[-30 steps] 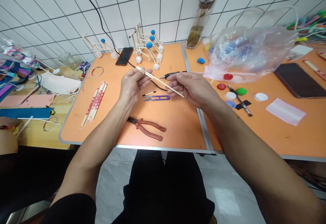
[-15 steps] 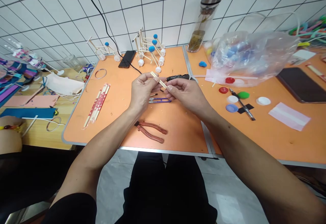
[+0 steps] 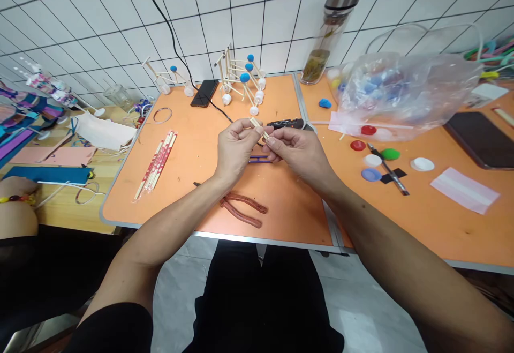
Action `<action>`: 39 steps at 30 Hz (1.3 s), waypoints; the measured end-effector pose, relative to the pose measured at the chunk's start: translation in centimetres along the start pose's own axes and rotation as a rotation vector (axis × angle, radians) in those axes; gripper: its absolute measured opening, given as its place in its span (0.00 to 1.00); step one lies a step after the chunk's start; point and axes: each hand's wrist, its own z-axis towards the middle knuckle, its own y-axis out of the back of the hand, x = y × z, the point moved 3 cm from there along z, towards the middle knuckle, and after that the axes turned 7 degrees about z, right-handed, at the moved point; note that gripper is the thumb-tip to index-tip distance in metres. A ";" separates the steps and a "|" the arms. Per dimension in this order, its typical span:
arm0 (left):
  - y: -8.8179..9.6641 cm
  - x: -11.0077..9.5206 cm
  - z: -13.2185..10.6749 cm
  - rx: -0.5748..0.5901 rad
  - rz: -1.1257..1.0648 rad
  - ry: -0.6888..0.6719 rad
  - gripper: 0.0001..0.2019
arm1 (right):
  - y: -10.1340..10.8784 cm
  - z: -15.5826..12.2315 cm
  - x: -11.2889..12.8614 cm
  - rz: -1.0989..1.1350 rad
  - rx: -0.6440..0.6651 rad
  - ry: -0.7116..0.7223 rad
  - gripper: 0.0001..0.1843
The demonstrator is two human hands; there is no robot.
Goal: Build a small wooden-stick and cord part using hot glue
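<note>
My left hand (image 3: 236, 148) and my right hand (image 3: 295, 154) meet above the orange table, pinching a pale wooden stick (image 3: 257, 125) between their fingertips. Only a short length of the stick shows. Just beyond my right fingers lies a black hot glue gun (image 3: 286, 124), touched by neither hand as far as I can see. Purple thread snips (image 3: 260, 159) sit under my hands, mostly hidden. Red-handled pliers (image 3: 241, 205) lie nearer me, below my left wrist.
Wrapped chopsticks (image 3: 156, 165) lie left. Stick models with blue balls (image 3: 241, 82) and a phone (image 3: 204, 93) stand at the back. A plastic bag (image 3: 405, 96) and bottle caps lie right, beside a glass bottle (image 3: 331, 37). Another person's forearm (image 3: 16, 205) rests far left.
My hands have drawn closer together, and much less of the stick now shows between them. The view has shifted slightly, so the table sits a little lower and further right.
</note>
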 end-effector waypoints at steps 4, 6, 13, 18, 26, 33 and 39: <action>0.0 -0.2 0.0 0.035 0.014 0.014 0.19 | 0.4 0.1 0.1 -0.055 -0.024 0.017 0.35; 0.3 -0.7 0.2 0.079 0.053 0.022 0.18 | 0.7 0.1 0.3 -0.065 -0.033 -0.012 0.34; 2.0 -2.4 2.2 0.112 0.045 0.208 0.25 | 1.2 0.0 1.4 -0.048 0.020 -0.107 0.26; 2.0 -2.0 2.7 0.201 -0.095 0.363 0.21 | 1.1 0.0 1.4 -0.061 0.065 -0.129 0.26; 2.2 -1.3 2.7 0.226 -0.196 0.452 0.15 | 1.1 0.1 1.5 -0.062 0.088 -0.141 0.21; 2.0 -0.9 2.5 0.210 -0.237 0.508 0.12 | 1.1 0.0 1.6 -0.100 0.108 -0.123 0.19; 2.0 -0.6 2.4 0.232 -0.221 0.488 0.11 | 1.3 0.2 1.4 -0.128 0.124 -0.109 0.20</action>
